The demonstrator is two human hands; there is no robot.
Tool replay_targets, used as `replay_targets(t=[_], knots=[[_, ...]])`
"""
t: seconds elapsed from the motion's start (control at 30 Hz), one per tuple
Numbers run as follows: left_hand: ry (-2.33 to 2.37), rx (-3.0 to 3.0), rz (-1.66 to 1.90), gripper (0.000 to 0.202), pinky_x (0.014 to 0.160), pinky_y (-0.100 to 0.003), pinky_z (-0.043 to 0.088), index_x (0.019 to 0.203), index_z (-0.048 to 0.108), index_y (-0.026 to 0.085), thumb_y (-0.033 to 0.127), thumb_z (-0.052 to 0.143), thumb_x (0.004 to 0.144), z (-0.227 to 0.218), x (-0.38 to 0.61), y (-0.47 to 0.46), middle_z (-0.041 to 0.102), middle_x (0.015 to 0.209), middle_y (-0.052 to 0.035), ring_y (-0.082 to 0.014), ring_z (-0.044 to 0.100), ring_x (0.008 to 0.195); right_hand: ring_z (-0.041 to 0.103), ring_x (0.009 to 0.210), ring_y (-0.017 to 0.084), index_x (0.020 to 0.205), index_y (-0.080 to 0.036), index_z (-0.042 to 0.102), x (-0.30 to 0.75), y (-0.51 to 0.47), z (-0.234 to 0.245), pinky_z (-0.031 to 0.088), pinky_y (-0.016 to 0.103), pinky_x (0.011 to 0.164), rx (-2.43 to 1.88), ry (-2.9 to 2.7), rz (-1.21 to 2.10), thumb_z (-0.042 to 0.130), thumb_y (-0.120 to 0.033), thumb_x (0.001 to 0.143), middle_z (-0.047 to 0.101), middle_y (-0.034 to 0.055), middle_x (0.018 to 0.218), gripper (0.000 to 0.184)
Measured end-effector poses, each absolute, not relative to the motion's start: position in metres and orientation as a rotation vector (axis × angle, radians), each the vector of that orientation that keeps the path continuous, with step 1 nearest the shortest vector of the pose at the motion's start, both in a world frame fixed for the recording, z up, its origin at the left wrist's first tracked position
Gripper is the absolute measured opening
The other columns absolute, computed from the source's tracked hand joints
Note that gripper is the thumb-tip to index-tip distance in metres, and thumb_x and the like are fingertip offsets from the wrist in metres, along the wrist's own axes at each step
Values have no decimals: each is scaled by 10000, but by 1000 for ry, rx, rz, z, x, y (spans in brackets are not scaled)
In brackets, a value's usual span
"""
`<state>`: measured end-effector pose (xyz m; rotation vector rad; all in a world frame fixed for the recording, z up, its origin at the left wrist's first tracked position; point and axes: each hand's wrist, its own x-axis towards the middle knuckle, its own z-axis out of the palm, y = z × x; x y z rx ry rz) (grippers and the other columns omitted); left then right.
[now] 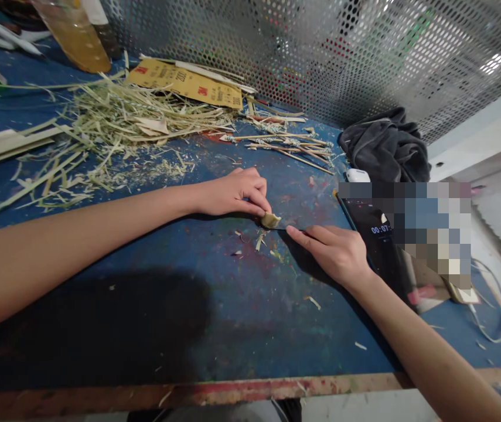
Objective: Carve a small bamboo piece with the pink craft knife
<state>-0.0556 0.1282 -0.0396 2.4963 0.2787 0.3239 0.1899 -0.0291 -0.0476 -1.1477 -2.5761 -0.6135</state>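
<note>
My left hand (235,192) rests on the blue paint-stained table (215,305), its fingers curled and pinching a small pale folded piece of leaf strip (270,220). My right hand (336,253) lies just right of it, fingers pressed together and flat on the table, the fingertips touching a thin dark strip that runs from the folded piece. A few tiny pale scraps (259,240) lie just below the piece.
A heap of pale green shavings and strips (118,123) covers the back left. Yellow sandpaper sheets (186,83), bound sticks (292,146), a dark cloth (386,146), a phone showing a timer (379,234) and a perforated metal wall (320,53) surround the spot.
</note>
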Motion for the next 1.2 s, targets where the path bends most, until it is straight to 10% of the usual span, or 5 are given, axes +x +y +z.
replay_targets(t=[0.23, 0.63, 0.9, 1.2], knots=[[265, 2492, 340, 385, 846, -336, 236, 894, 761, 314, 584, 487, 909, -40, -56, 130, 591, 829, -27, -198, 442, 871, 419, 577, 106, 1413, -261, 482, 183, -31, -42, 257, 271, 501, -1040, -2401, -824, 620, -122, 895, 621, -32, 677, 554], [259, 2496, 354, 354, 831, -322, 214, 888, 759, 323, 566, 503, 913, -43, -56, 130, 574, 810, -12, -183, 429, 847, 463, 570, 96, 1230, -235, 657, 183, -28, -48, 278, 267, 494, -1146, -2541, -609, 489, -118, 966, 637, -24, 712, 334], [253, 2497, 352, 408, 831, -326, 223, 897, 760, 313, 604, 475, 908, -43, -55, 131, 577, 815, -18, -187, 428, 849, 423, 556, 102, 1429, -232, 451, 183, -29, -44, 276, 265, 507, -1053, -2421, -867, 618, -132, 904, 646, -37, 709, 560], [287, 2483, 356, 316, 827, -329, 228, 909, 764, 330, 529, 519, 911, -43, -55, 129, 564, 805, -13, -180, 433, 846, 511, 583, 85, 1272, -221, 616, 181, -32, -47, 313, 250, 503, -1162, -2439, -544, 483, -115, 969, 613, -22, 693, 347]])
